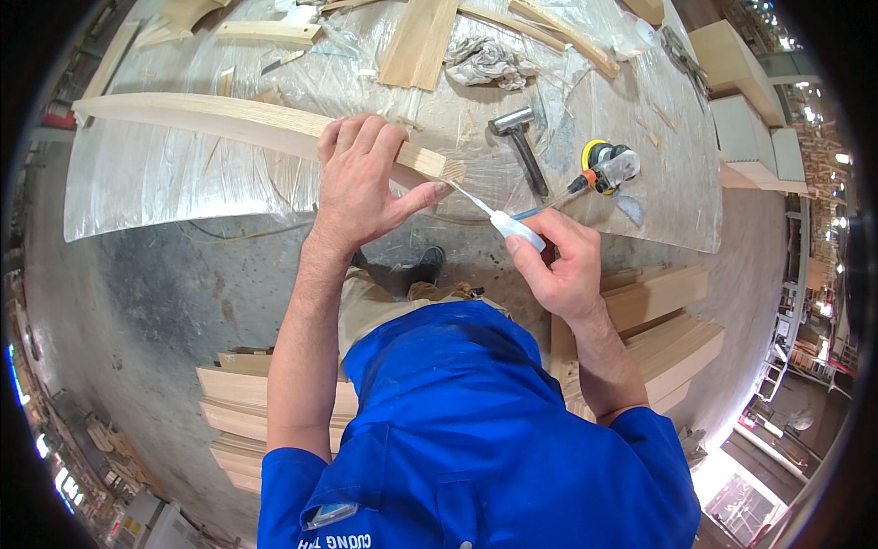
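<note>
My left hand [361, 178] is closed over a long pale wooden board [229, 123] near its right end. The board reaches left along the near edge of the plastic-covered table. In my right hand [565, 263] is a small white bottle with a long thin nozzle [514, 229], pinched between thumb and fingers. The nozzle points up and left, and its tip is at the board's end face, close to my left thumb. Whether anything flows from the tip is too small to tell.
On the table [640, 220] lie a hammer [523, 151], a sander with a yellow pad [604, 166], a crumpled rag [485, 62], a knife [283, 62] and wood offcuts [419, 41]. Stacked boards [663, 343] stand on both sides of me. Boxes [745, 137] are at the right.
</note>
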A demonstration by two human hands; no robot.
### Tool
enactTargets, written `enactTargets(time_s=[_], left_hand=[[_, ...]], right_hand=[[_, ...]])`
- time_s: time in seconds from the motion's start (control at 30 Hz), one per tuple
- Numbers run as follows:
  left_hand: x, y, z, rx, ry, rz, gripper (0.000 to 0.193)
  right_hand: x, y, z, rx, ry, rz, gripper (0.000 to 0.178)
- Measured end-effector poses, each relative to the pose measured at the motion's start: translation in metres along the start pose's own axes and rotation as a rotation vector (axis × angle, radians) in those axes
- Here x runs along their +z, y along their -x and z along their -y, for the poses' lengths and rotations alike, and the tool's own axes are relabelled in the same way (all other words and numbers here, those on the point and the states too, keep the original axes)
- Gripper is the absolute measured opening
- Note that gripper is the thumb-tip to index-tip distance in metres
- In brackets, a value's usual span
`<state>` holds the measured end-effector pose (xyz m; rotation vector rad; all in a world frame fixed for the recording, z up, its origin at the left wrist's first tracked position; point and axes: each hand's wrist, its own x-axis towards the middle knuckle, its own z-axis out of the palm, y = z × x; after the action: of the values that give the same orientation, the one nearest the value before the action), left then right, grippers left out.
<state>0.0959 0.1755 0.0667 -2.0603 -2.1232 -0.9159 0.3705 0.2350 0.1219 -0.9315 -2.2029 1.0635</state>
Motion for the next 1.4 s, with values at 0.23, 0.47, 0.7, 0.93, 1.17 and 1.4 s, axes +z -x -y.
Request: enactTargets(time_s=[0.23,0.47,0.7,0.93,1.17,1.4], left_hand=[[0.0014,0.0007,0.0012,0.009,-0.008,-0.017,0.07],[0.0031,0.0019,0.0026,0.012,-0.006,-0.021,0.07],[0.0023,0.0019,0.0022,0.014,-0.014,-0.016,0.071],[0.0018,0.0016,0.0022,0.015,-0.011,-0.012,0.071],[0.0022,0.001,0.0024,0.017,-0.011,-0.013,0.07],[0.0012,0.0006,0.0013,0.02,0.0,-0.013,0.068]], right_hand=[[0.0009,-0.0034,0.0041,-0.025,0.022,0.011,0.009],[0.0018,-0.0053,0.0053,-0.025,0.024,0.023,0.009],[0.0021,-0.006,0.0042,-0.034,0.029,0.029,0.009],[0.0015,-0.006,0.0046,-0.027,0.028,0.03,0.01],[-0.0009,-0.005,0.0032,-0.013,0.009,0.021,0.01],[-0.005,0.0007,-0.0015,-0.033,0.035,0.007,0.009]])
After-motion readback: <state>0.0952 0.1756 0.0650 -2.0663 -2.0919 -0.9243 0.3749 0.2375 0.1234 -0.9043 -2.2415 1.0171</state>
